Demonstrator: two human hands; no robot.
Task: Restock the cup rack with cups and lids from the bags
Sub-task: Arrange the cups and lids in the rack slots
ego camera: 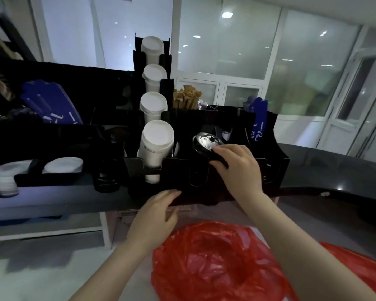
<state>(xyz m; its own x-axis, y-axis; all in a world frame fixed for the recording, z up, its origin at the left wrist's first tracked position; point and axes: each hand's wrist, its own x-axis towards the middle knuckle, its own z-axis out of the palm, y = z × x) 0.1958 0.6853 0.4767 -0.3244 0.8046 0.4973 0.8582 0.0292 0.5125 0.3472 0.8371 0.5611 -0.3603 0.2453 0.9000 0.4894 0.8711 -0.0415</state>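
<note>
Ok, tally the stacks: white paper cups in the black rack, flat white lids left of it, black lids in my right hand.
White paper cup stacks in the black cardboard rack: 4
Flat white lid stacks left of it: 2
Glossy black plastic lid stack gripped by the right hand: 1
Total: 7

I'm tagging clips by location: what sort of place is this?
Probably a café or drinks counter: a black cup rack holds stacks of white paper cups, the right hand grips black lids at one slot, and wooden stirrers stand behind it.
</note>
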